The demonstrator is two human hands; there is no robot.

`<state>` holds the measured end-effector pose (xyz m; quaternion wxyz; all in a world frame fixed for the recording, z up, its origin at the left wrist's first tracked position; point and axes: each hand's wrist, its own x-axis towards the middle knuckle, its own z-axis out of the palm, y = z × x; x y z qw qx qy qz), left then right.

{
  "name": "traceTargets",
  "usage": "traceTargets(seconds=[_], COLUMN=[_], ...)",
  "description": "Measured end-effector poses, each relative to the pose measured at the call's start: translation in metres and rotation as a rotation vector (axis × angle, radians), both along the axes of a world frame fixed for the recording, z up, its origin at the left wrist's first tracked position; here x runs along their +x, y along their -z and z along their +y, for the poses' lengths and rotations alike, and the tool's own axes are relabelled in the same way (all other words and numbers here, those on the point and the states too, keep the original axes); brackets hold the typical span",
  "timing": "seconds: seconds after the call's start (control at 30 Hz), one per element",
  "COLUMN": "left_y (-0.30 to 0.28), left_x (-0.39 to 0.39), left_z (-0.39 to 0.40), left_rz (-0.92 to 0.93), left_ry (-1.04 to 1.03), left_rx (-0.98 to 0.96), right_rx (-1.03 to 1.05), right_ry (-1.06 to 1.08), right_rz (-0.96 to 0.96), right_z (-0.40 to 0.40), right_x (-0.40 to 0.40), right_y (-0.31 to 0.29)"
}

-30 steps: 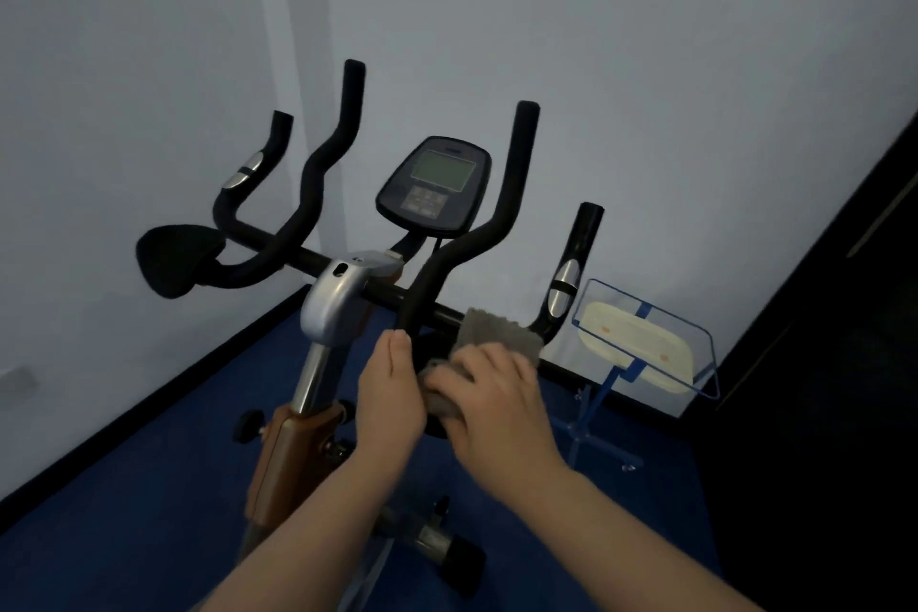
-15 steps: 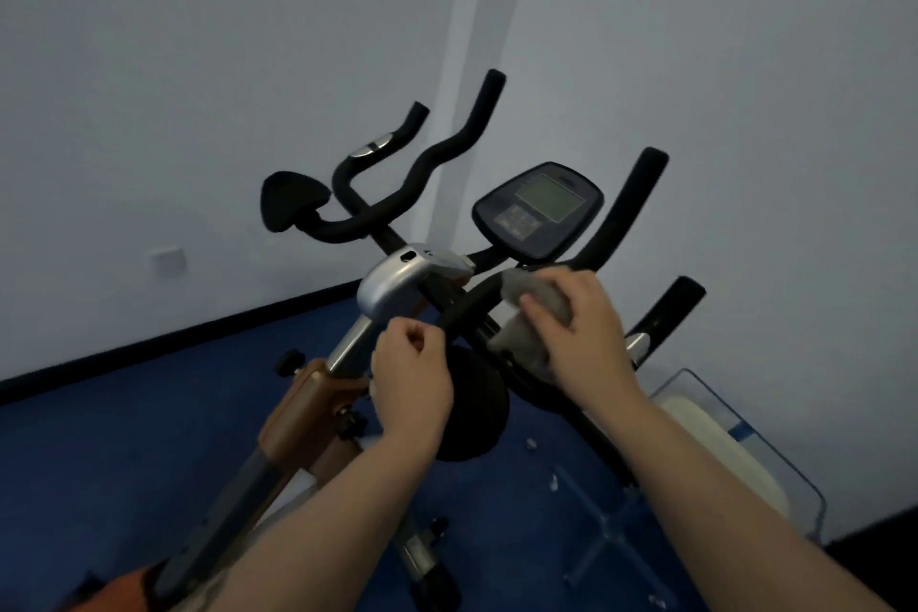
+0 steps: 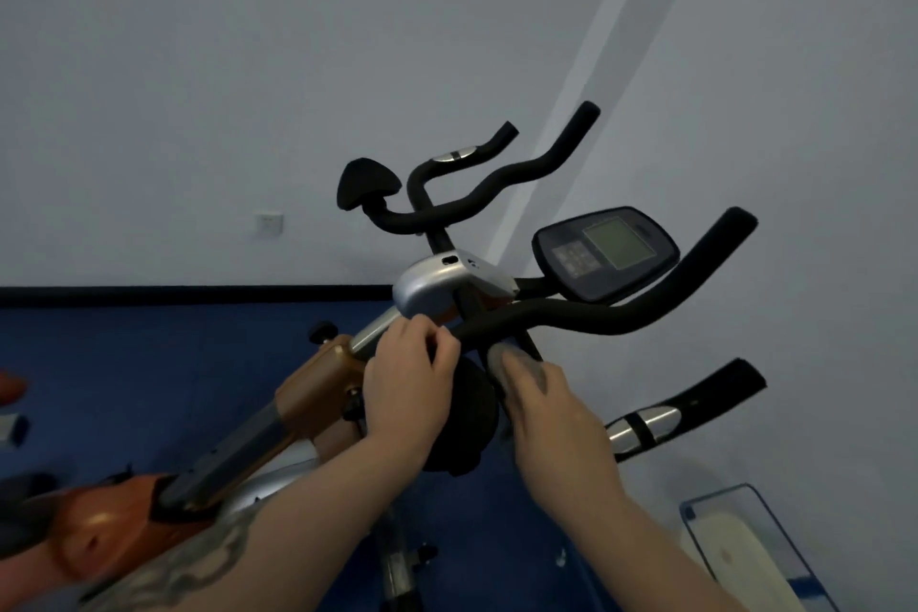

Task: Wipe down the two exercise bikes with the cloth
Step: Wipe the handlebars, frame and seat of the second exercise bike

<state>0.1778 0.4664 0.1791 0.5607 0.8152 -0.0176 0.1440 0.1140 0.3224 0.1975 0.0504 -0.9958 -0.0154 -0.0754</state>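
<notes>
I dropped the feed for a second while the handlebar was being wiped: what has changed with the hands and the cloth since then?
The right hand has slid the grey cloth along the black handlebar, from beside the right-side grip to near the centre post. The left hand has closed its fingers round the bar's near end. The camera view swung left. The cloth stays in the right hand; the console is untouched.

Pale grey walls (image 3: 248,65) — black skirting (image 3: 149,296), blue floor (image 3: 124,363), a white wall socket (image 3: 269,224).

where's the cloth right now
In the head view the cloth is low and centre-right, under the right hand, pressed on the handlebar below the console.
</notes>
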Motion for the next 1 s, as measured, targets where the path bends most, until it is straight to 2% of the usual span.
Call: traceTargets(seconds=[0.1, 0.2, 0.37, 0.53, 0.6, 0.77, 0.87, 0.93, 1.0], left_y=[0.001, 0.002, -0.001, 0.001, -0.001, 0.001, 0.001, 0.0, -0.003], left_x=[0.001, 0.002, 0.001, 0.005, 0.004, 0.004, 0.004, 0.003, 0.001], left_z=[-0.002, -0.002, -0.002, -0.001, 0.0, 0.0, 0.001, 0.0, 0.0], left_rz=[-0.017, -0.011, 0.003, 0.005, -0.013, -0.026, -0.032, -0.039, -0.032], left_ry=[-0.024, -0.044, -0.038, -0.031, -0.034, -0.021, -0.034, -0.039, -0.033], left_rx=[0.038, 0.07, 0.076, 0.132, 0.142, 0.138, 0.135, 0.127, 0.122], right_rx=[0.105, 0.319, 0.147, 0.271, 0.25, 0.281, 0.281, 0.17, 0.055], right_ry=[-0.162, -0.089, -0.227, -0.103, -0.119, -0.155, -0.034, 0.065, 0.014], right_rz=[-0.035, 0.029, -0.003, 0.073, 0.046, 0.162, 0.049, -0.059, -0.081], right_z=[-0.014, -0.007, -0.016, -0.003, 0.0, -0.023, -0.012, 0.001, 0.001], right_x=[0.0, 0.026, -0.002, 0.026, 0.014, -0.017, -0.003, -0.002, -0.011], right_y=[-0.006, -0.018, -0.004, -0.02, -0.018, -0.033, -0.035, -0.029, -0.022])
